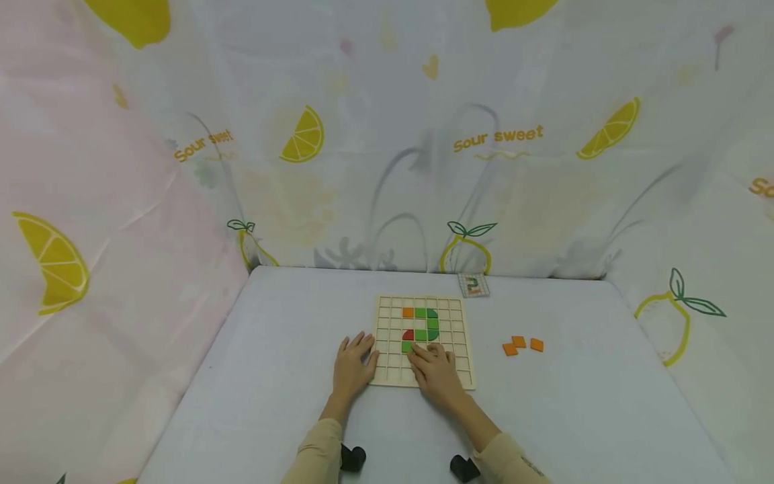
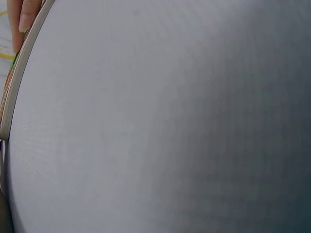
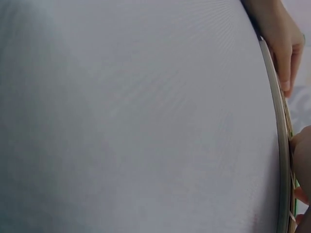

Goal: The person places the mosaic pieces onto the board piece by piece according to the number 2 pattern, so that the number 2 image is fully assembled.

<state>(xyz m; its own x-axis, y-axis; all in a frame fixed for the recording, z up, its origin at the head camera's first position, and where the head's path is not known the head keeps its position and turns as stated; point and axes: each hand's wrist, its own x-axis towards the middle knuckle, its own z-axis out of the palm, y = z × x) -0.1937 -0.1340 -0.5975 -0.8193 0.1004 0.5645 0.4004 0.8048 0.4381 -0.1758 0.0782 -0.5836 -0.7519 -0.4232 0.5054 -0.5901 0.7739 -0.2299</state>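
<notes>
A pale wooden grid board (image 1: 387,366) lies on the table, bearing a shape made of green, red and orange tiles. My right hand (image 1: 438,374) is over its lower middle, with fingertips touching the lowest green tile (image 1: 406,347). Those right fingers (image 2: 24,19) reach down to the board in the left wrist view. At the board's left edge rests my left hand (image 1: 353,366), its fingers extended and its thumb along the edge. The right wrist view shows the left hand (image 3: 286,43) at the far end of the board. The right palm's underside is hidden.
Three loose orange tiles (image 1: 519,341) lie to the right of the board. Behind its top right corner is a small pattern card (image 1: 474,285). Two black objects (image 1: 353,458) sit near the front, by the forearms. Printed fabric walls (image 1: 387,134) enclose the white table (image 1: 272,323).
</notes>
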